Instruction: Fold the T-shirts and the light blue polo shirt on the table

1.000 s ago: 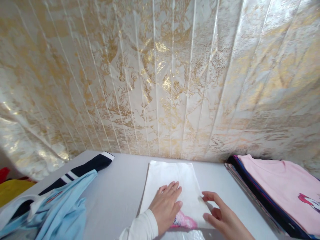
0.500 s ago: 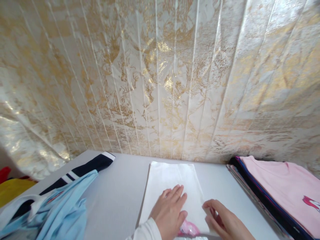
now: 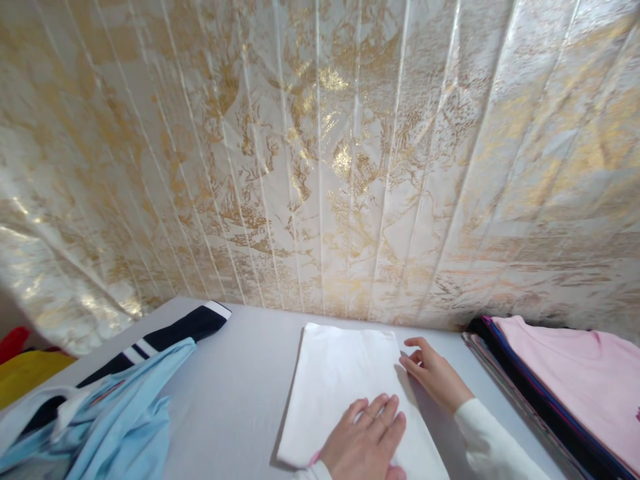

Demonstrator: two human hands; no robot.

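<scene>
In the head view, a flat, folded rectangle of white cloth (image 3: 345, 367) lies lower centre on the pale grey worktop (image 3: 225, 393), its long axis running up the frame. The left hand (image 3: 367, 433) rests over its near part, fingers extended, gripping nothing; the right hand (image 3: 433, 373), thumb and forefinger parted, is nearer the upper right corner, contact unclear

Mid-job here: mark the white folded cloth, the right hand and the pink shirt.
White folded cloth (image 3: 343, 377): head view, on its upper face.
Right hand (image 3: 434, 375): head view, on the back of it.
Pink shirt (image 3: 575, 383): head view, on its upper face.
</scene>
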